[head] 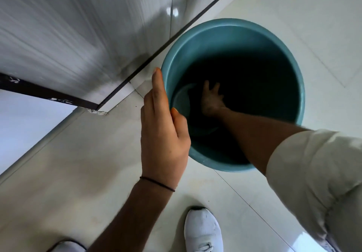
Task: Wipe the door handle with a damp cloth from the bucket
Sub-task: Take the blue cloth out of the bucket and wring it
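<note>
Bucket [233, 94] on the floor [98, 163], just right of the door [78, 26]; my left hand [163, 134] flat against its near-left rim, fingers straight, thumb hooked over the edge, steadying not gripping; right hand [211, 99] deep inside, fingers spread open, nothing clearly held; cloth not visible, the bottom is too dark to tell; a paler curved shape sits just left of that hand, can't say what; handle out of view; I judge the cloth lies below and far of the right hand, so it's nearer and should grab.
</note>
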